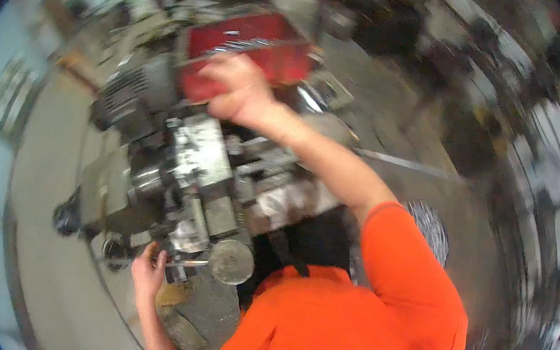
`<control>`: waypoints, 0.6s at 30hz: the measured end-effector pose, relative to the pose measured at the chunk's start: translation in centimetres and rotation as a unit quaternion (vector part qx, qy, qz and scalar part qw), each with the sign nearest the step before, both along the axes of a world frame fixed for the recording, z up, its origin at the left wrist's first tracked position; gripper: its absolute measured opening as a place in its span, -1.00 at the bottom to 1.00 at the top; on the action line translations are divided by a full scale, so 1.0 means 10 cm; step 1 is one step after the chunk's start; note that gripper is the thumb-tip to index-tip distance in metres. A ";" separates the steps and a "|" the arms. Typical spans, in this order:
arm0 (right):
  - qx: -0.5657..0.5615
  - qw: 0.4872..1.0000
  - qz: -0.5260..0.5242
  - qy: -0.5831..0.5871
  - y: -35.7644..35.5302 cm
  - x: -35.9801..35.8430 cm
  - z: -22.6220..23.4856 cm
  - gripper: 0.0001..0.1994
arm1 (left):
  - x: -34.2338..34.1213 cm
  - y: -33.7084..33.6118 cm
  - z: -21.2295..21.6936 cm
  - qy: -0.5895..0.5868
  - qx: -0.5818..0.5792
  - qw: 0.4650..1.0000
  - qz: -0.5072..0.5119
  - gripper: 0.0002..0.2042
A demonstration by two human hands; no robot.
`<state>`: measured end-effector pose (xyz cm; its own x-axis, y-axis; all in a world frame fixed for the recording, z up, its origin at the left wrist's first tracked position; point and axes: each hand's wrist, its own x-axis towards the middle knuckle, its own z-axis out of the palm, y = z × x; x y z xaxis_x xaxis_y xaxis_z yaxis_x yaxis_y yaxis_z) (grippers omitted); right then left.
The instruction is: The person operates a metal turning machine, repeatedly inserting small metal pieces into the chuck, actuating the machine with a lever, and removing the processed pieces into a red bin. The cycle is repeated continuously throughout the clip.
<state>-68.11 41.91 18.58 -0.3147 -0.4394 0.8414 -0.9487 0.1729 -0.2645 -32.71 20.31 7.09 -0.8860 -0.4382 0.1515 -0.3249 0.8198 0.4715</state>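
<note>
Grey workshop floor (50, 168) spreads out on the left, smeared by the camera's swing, with a pale wall curving round the far left rim. Just right of that bare floor sits a grimy engine block (182, 177), a dark mass of cast housings, bolts and a round pulley-like disc on its near side, resting low on the ground. The person's left hand (150, 272) comes up from the near edge and sits against the near left corner of the engine, fingers curled in close by a small wheel or fitting; it looks narrowly closed, though the blur keeps me from saying whether it truly grips anything. Further right and farther away, the right hand (238, 89) reaches over the top of the engine towards a red tray of tools (253, 49) behind it, knuckles up and fingers bent as a loose fist; I cannot tell if it holds a tool. An orange shirt (359, 325) fills the near right, and cluttered dark benches blur off beyond it. To my eye the step in hand is steadying the engine while fetching something from the tray; the next move would call for a firm hold near and a sure pick from among the tools.
</note>
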 end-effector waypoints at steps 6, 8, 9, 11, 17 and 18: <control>0.045 0.957 -0.039 -0.284 1.58 1.15 -1.61 -0.51 | -0.32 -0.15 -0.92 -0.091 0.052 0.994 0.016 -0.77; 0.133 0.890 -0.166 -0.404 2.33 1.37 -2.11 -0.54 | -0.26 -0.29 -1.11 -0.047 0.126 0.990 0.049 -0.78; 0.155 0.885 -0.239 -0.369 2.75 1.40 -2.39 -0.52 | -0.22 -0.25 -1.09 -0.041 0.130 0.989 0.052 -0.79; 0.224 0.772 -0.432 -0.410 3.52 1.42 -2.87 -0.56 | -0.26 -0.07 -0.92 -0.028 0.136 0.989 0.048 -0.80; 0.412 0.507 -0.523 -0.548 4.46 0.91 -3.01 -0.60 | -0.24 -0.23 -1.00 -0.081 0.051 0.993 0.069 -0.80; 0.421 0.513 -0.522 -0.536 4.55 0.84 -3.13 -0.59 | -0.29 -0.20 -0.97 -0.086 0.062 0.992 0.071 -0.80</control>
